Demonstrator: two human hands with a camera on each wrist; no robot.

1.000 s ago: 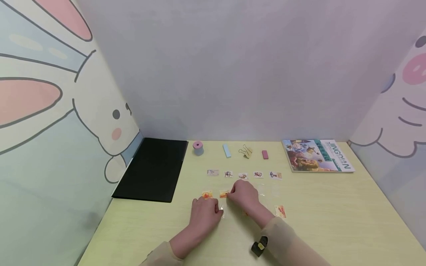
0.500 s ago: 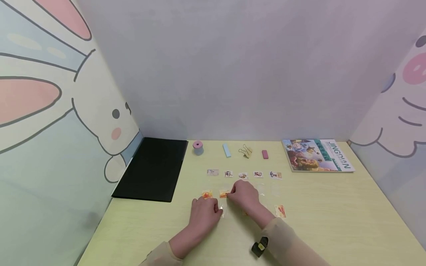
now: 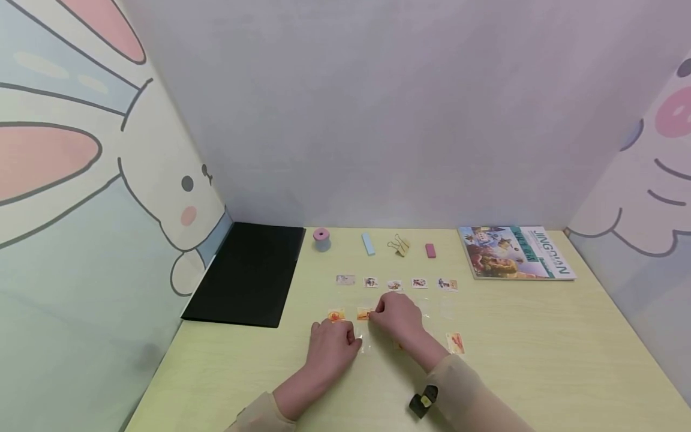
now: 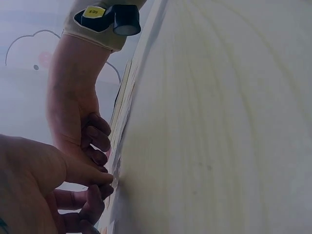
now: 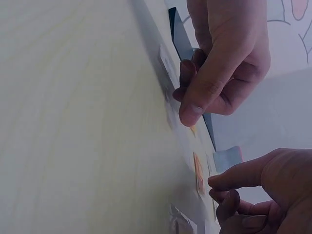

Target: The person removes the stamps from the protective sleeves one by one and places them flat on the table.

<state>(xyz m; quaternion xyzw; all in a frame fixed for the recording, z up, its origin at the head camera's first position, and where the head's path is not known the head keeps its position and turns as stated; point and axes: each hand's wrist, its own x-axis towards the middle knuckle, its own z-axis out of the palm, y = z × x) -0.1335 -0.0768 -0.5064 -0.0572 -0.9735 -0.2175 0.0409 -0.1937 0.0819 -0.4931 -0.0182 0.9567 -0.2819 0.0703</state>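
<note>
In the head view my left hand (image 3: 332, 347) rests low on the table, thumb and forefinger closed at the edge of a small clear plastic sleeve (image 3: 364, 342). An orange stamp (image 3: 336, 315) lies just beyond its knuckles. My right hand (image 3: 399, 315) reaches in from the right, and its fingertips pinch the right edge of another orange stamp (image 3: 363, 314). That stamp stands out beside the right fingertips in the right wrist view. Partly hidden under the right forearm is one more orange piece (image 3: 397, 346). A red-orange stamp (image 3: 455, 343) lies right of that forearm.
Several small picture stamps (image 3: 394, 285) form a row beyond the hands, with clear sleeves (image 3: 447, 308) nearer. Farther back are a thread spool (image 3: 321, 239), blue strip (image 3: 368, 244), binder clip (image 3: 400, 245) and pink eraser (image 3: 430, 251). A black folder (image 3: 245, 276) and book (image 3: 515, 253) flank them.
</note>
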